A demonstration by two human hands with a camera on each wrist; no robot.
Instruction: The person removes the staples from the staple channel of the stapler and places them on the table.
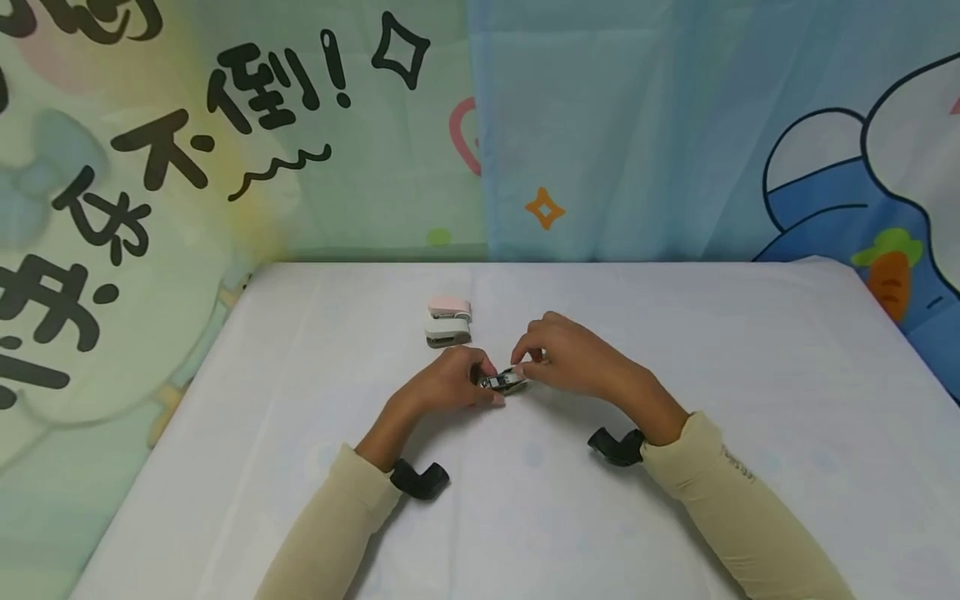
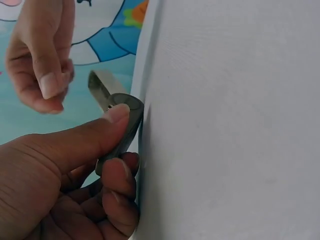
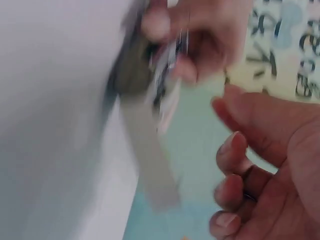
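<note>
My left hand (image 1: pixel 450 379) grips a small stapler (image 1: pixel 503 382) between thumb and fingers, low over the white table. In the left wrist view its dark grey-green body (image 2: pixel 133 117) is under the thumb, and a pale arm (image 2: pixel 111 81) swings out from the end. The metal inside shows in the head view. Close to the right of the stapler is my right hand (image 1: pixel 573 358), its fingers loosely bent. In the right wrist view, the right thumb and fingers (image 3: pixel 232 150) stand apart with nothing between them, and the stapler (image 3: pixel 132 72) is blurred.
Two more small staplers, one pink (image 1: pixel 450 306) and one white with a grey base (image 1: pixel 447 330), sit side by side just beyond the left hand. The white-covered table (image 1: pixel 300 350) ends at a printed curtain (image 1: pixel 615 125) behind.
</note>
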